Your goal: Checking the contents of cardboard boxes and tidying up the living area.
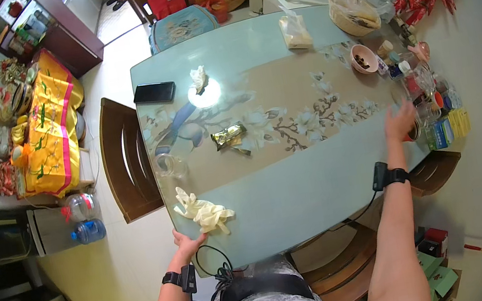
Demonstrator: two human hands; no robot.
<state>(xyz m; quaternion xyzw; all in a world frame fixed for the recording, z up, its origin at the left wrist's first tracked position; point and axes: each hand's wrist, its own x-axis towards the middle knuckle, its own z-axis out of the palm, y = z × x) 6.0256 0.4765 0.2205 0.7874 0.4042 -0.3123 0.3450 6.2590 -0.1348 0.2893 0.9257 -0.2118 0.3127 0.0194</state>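
My left hand [189,242] rests at the table's near left corner, thumb spread from the fingers, holding nothing. Just beyond it lie crumpled cream rubber gloves [206,211]. My right hand [400,120] is stretched to the right end of the table, slightly blurred, fingers apart with nothing visible in them. It is beside a crowd of jars and cups, including a clear glass jar [429,111] and a red-sided cup [411,132] partly hidden by the hand. Whether the fingertips touch anything is unclear.
On the glass-topped table [304,187] lie a gold foil packet [229,136], a clear glass [171,166], a black phone [154,93] and crumpled tissue [199,78]. Farther right are a pink bowl [363,59], tissue pack [296,32] and wicker basket [350,19]. Wooden chairs [125,160] flank the table.
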